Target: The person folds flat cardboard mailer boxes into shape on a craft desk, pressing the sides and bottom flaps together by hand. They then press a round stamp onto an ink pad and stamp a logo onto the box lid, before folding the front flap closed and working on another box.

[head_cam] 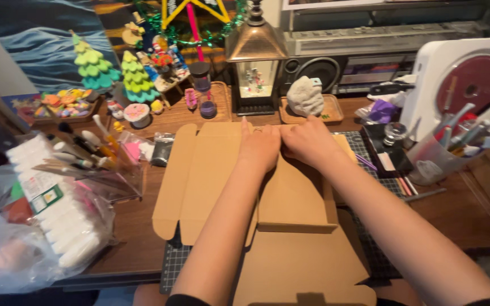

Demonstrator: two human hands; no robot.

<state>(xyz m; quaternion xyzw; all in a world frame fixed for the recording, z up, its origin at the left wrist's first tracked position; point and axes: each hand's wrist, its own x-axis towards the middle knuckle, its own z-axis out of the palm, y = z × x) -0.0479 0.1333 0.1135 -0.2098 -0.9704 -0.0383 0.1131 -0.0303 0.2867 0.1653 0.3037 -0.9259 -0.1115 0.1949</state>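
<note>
In the head view, a flat brown cardboard box blank (290, 198) lies unfolded on a dark cutting mat with a grid (172, 262), in the middle of the wooden desk (137, 232). Its long axis goes from the near edge of the desk, close to the person, away toward the lantern (254, 62). One wide side flap spreads to the left, with rounded corners.

The far edge of the blank stops just before a small wooden tray holding a grey lump (305, 97). On the left, the flap is near a clear container of brushes (94, 153) and a plastic bag with white sticks (41, 226). On the right, pens and a clear cup (443, 150) stand near. Open room is little; only the near side of the desk is free.

Both forearms reach forward, almost parallel. The left hand (259, 148) and the right hand (310, 141) are side by side, touching each other, palms down. The fingers are curled over and press on the far fold of the cardboard; neither hand wraps around a thing.
</note>
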